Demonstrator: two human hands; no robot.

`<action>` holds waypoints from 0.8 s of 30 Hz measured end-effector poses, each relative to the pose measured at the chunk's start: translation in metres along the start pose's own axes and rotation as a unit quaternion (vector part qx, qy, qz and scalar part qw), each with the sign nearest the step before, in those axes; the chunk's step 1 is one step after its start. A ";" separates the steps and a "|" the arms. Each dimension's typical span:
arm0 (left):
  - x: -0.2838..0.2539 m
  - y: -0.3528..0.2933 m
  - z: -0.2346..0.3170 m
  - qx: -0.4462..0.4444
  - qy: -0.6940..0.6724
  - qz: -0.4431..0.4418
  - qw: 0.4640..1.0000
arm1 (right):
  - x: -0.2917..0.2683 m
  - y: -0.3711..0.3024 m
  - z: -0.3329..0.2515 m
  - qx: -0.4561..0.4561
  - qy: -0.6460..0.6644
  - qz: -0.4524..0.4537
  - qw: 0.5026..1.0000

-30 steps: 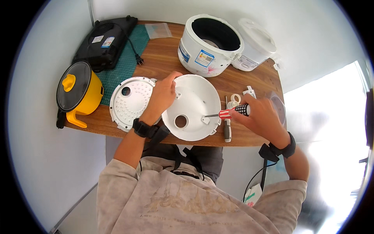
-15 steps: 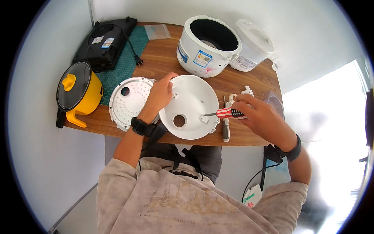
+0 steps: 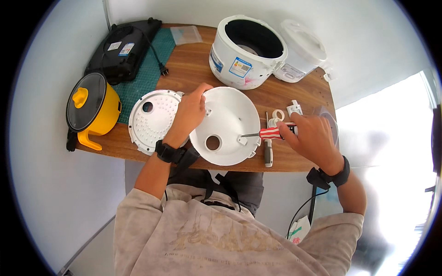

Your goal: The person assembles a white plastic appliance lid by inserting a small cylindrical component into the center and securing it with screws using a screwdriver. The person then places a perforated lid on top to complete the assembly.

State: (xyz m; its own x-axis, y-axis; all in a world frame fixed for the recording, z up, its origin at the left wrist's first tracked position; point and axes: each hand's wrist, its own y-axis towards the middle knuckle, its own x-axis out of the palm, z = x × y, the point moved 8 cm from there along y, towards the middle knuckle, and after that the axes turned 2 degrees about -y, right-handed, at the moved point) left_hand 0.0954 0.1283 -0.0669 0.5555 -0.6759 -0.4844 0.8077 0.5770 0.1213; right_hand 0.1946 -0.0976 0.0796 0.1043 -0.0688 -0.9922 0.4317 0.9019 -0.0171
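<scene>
A white rice cooker lid shell (image 3: 230, 115), bowl-like with a round hole, lies tilted near the table's front edge. My left hand (image 3: 192, 108) grips its upper left rim, fingers curled over the edge. In my right hand (image 3: 313, 135) is a screwdriver (image 3: 270, 133) with a red, white and black handle. Its metal shaft points left, the tip at a small post inside the shell. Left of the shell, partly behind my left forearm, lies a silver perforated metal disc (image 3: 152, 117). A grey-handled screwdriver (image 3: 268, 154) rests just right of the shell.
At the back stands a white rice cooker body (image 3: 244, 69), with a second white appliance (image 3: 294, 60) beside it. A white ring (image 3: 278, 115) and a small white part (image 3: 294, 107) lie rightward. On the left are a yellow pot (image 3: 106, 112), black appliance (image 3: 119, 53) and green mat (image 3: 142, 78).
My right hand has shifted its grip on the screwdriver handle, with the fingers now further back and turned. The tip stays at the same post; my left hand holds its place on the rim.
</scene>
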 end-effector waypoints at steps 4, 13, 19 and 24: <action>0.001 0.003 -0.010 0.007 0.004 0.007 1.000 | -0.013 -0.003 -0.008 -0.046 0.087 0.011 0.995; 0.000 0.001 -0.017 0.014 -0.021 0.034 0.999 | -0.014 -0.010 -0.028 -0.249 0.122 0.013 0.961; 0.000 0.001 -0.005 -0.012 0.006 -0.004 1.000 | -0.007 -0.003 -0.026 -0.227 0.101 -0.027 0.968; -0.001 -0.004 -0.004 0.010 -0.006 0.020 1.000 | 0.003 0.001 -0.011 -0.093 0.062 -0.045 0.993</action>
State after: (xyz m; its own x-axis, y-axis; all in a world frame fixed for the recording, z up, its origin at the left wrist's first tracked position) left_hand 0.0911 0.1286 -0.0706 0.5905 -0.6577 -0.4677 0.7881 0.5947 0.1586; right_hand 0.1855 -0.0923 0.0753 -0.0439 -0.1096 -0.9930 0.2596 0.9586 -0.1173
